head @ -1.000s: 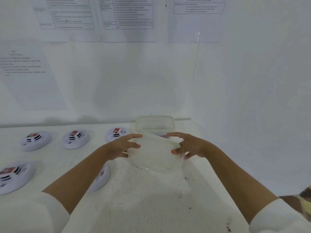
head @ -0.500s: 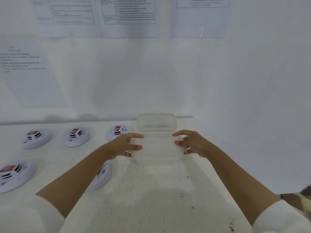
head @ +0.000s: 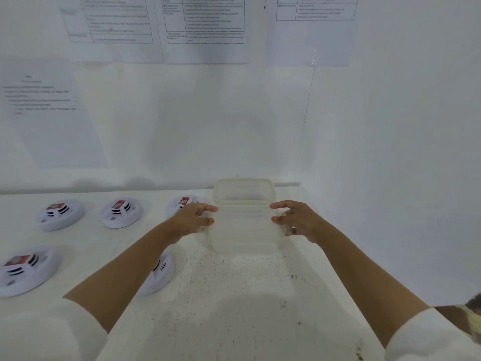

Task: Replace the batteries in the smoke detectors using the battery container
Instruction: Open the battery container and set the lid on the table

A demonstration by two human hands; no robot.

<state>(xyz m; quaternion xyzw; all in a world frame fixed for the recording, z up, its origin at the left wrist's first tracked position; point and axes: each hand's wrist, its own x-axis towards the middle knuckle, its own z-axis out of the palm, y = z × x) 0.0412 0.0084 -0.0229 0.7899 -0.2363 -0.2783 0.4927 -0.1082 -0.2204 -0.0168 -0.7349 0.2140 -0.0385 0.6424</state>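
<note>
Squarely at either end of the clear plastic battery container (head: 244,231), the left hand (head: 194,218) and right hand (head: 296,220) curl fingers and thumbs against its side walls, holding it between them, hands apart. It sits on the white table (head: 234,308), toward the far right corner. Just behind it is a second clear piece (head: 244,190) with a yellowish rim; lid or tub, I cannot tell. Five white smoke detectors (head: 121,213) lie to the left, three in a far row, two nearer, one partly hidden under the left forearm (head: 125,269). Printed sheets (head: 205,27) hang on the far wall.
</note>
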